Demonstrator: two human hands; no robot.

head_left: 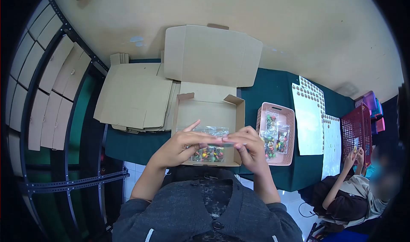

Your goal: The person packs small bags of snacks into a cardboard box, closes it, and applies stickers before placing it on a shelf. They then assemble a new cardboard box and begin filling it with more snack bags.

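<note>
In front of me is an open cardboard box (pixel 241 118) with its lid (pixel 215 56) folded back. Clear plastic bags (pixel 208 155) of small, colourful pieces lie inside it, partly hidden by my hands. My left hand (pixel 181 147) and my right hand (pixel 250 148) meet above the box, fingertips nearly touching. Both are closed in a pinch, with what looks like the thin edge of a clear plastic bag between the fingers. Most of that bag is hidden from view.
Flattened cardboard boxes (pixel 132 96) are stacked to the left. At right, a pink basket (pixel 276 107) holds similar filled bags, beside sticker sheets (pixel 309 131) and a dark red crate (pixel 356 124). Another person (pixel 352 190) sits at lower right, holding something small. A shelf rack (pixel 77 45) stands left.
</note>
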